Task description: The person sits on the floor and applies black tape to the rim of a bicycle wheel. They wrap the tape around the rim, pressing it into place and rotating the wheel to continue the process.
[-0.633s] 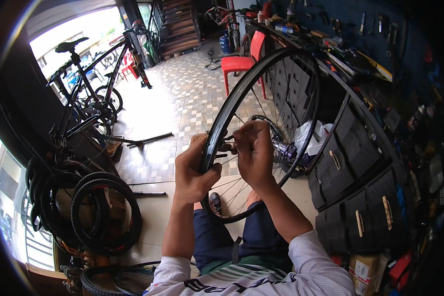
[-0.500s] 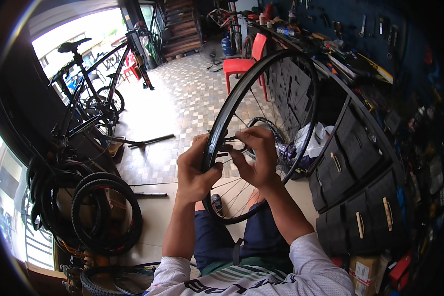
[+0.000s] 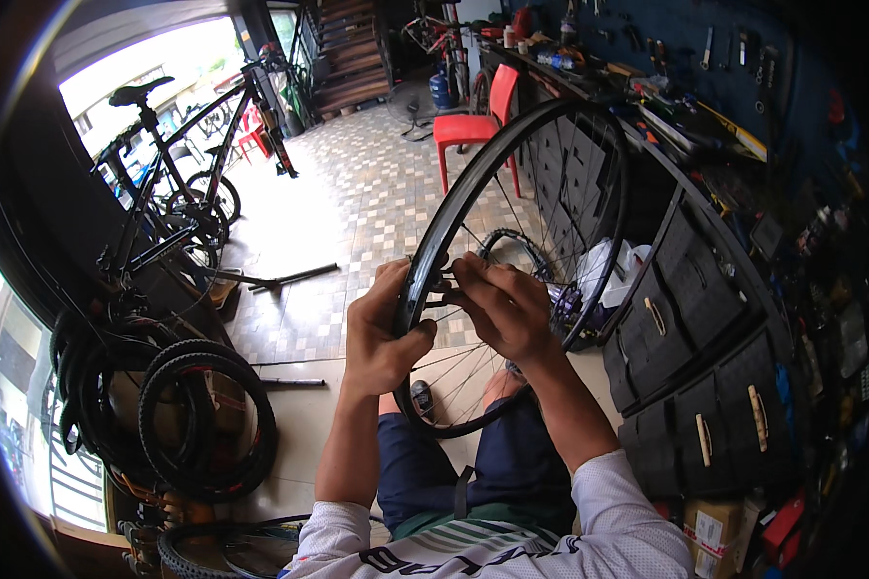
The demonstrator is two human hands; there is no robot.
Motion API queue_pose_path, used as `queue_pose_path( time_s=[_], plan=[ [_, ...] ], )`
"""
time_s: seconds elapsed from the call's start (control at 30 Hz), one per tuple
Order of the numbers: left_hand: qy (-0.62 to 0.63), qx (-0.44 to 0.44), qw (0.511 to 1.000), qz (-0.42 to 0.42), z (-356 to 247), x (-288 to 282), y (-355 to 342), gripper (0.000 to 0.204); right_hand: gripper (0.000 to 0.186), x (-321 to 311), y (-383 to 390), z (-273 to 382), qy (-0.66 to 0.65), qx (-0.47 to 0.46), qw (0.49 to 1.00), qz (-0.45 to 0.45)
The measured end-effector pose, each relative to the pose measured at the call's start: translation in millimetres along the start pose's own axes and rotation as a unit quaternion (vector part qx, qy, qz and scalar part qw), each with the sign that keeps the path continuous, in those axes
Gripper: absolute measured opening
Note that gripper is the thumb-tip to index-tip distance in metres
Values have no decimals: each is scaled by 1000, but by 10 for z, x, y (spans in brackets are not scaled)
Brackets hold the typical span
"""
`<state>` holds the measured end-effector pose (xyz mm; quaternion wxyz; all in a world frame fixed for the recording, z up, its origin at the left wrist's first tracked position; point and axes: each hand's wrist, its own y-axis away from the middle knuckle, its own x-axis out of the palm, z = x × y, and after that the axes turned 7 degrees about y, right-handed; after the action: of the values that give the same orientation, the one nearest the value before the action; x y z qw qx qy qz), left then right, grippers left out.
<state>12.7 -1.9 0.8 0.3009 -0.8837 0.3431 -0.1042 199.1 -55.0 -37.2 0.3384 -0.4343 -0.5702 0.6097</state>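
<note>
A tyreless bicycle wheel [image 3: 459, 191] stands tilted before me, its black rim rising to the upper right and its lower edge by my thighs. On the left side of the rim, my left hand [image 3: 378, 333] is closed round it, thumb toward me. My right hand [image 3: 508, 307] pinches something small and dark just inside the rim, at the spoke ends. Its fingers hide most of that piece, so I cannot tell its kind. Thin spokes run toward the hub [image 3: 562, 297], which shows beyond my right hand.
Bare tyres [image 3: 208, 420] are heaped at the left, below a black bicycle [image 3: 198, 183]. A red chair [image 3: 473, 125] stands ahead on the tiled floor. Dark drawers [image 3: 686, 318] under a cluttered workbench line the right. Cardboard boxes [image 3: 714, 531] sit at the lower right.
My right hand has rolled over, its fingers now bunched closer together at the rim. The wheel's far edge has moved slightly right. My left hand keeps its place.
</note>
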Motion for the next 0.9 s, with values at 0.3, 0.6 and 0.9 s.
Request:
queue_pose_path(
  time_s=[0.3,0.6,0.9],
  plan=[
    [11,-4,1000,26,-13,28,-23,58,25,-97,-104,83,-346,326,875,90],
    [39,-33,999,-17,-2,-11,64,61,37,-60,-46,6,-172,129,974,66],
    [55,-13,998,6,44,-73,81,58,31,28,-44,12,-56,4,998,19]
  ],
)
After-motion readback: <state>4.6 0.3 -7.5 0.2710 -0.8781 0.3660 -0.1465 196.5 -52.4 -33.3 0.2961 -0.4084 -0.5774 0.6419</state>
